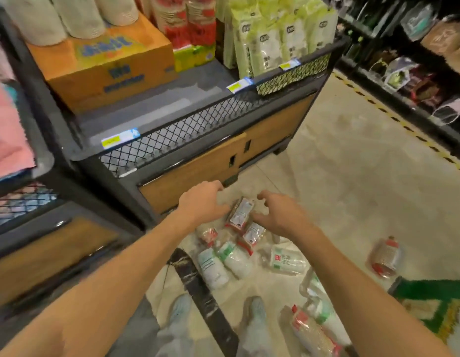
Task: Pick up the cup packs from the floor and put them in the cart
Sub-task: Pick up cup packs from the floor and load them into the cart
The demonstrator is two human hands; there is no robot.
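Step in hand, as judged from the frame: reach for the red-trimmed cup pack [239, 214] that lies between both hands, at 12 o'clock from the person's feet.

1. Close both hands on the pack from its 2 long sides. The plastic wrap probably slips, so press evenly.
2. Lift straight up to clear the neighbouring packs.
3. The cart is not identifiable in this view; a dark bar [201, 292] at 6 o'clock from the pile may belong to it, but this cannot be confirmed.

Hand state:
- Left hand [201, 202]: fingers curled and spread moderately, holding nothing. The thumb side lies just beside the pack's left edge; contact cannot be confirmed.
- Right hand [280, 215]: open in a loose claw, holding nothing, with the thumb just beside the pack's right edge.

Remaining items: a cluster of white and green packs [225, 264] at 6 o'clock from the hands, 1 red pack [385, 257] at 4 o'clock, well apart, and more packs [316, 323] near the right forearm. All lie on the floor [352, 176].
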